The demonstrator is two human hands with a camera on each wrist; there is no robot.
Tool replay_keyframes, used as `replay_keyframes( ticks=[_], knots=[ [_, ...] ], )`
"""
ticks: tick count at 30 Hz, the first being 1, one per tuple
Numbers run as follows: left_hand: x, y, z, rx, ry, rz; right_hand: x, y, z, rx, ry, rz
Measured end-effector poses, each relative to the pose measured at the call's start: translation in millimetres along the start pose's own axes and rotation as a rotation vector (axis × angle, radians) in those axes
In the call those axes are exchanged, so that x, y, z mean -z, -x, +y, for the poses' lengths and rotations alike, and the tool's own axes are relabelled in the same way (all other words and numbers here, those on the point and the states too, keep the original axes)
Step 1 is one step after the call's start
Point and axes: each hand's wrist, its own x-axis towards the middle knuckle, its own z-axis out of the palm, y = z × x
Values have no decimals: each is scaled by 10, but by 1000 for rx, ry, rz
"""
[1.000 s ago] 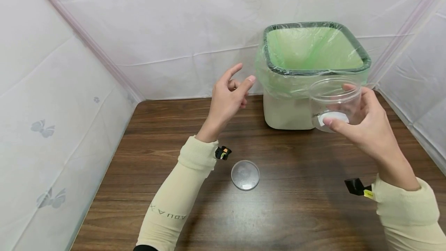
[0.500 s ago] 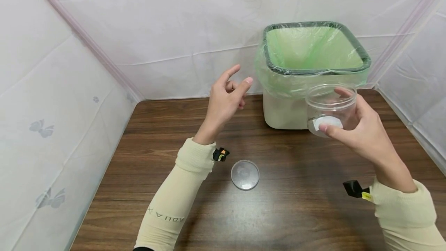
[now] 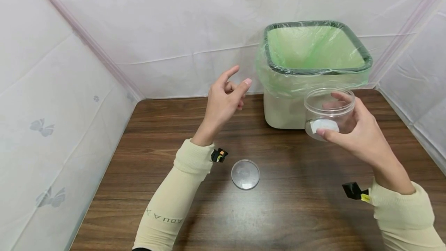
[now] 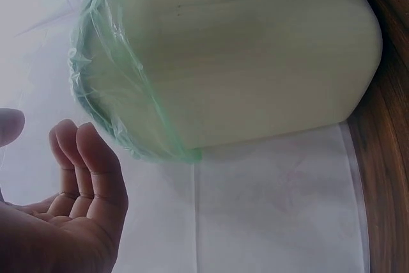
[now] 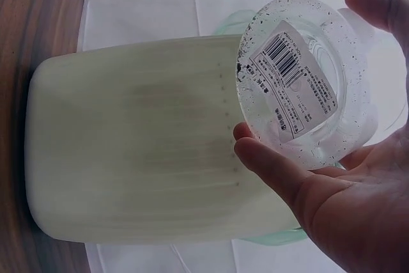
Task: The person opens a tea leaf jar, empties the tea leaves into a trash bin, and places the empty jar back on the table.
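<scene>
My right hand grips a clear plastic jar from its right side, upright and without a lid, in front of the bin. A white barcode label and dark specks show on the jar's base in the right wrist view. My left hand hovers left of the bin, holding nothing, its fingers loosely bent and the index finger and thumb apart. On the table below it lies a round clear lid. In the left wrist view the left hand stands beside the bag's edge.
A pale bin with a dark rim and a green plastic bag stands at the back right of the brown wooden table. White sheeting encloses the back and sides.
My right hand has lowered the jar and drawn it slightly to the left, away from the bin's rim. The left hand has shifted slightly left and down. The lid stays put.
</scene>
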Motion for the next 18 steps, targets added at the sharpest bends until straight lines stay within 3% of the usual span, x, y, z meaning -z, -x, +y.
replay_keyframes(
  ticks=[18],
  knots=[
    [69, 47, 5, -2, -2, -17, -78, 90, 164, -43, 19, -61]
  ],
)
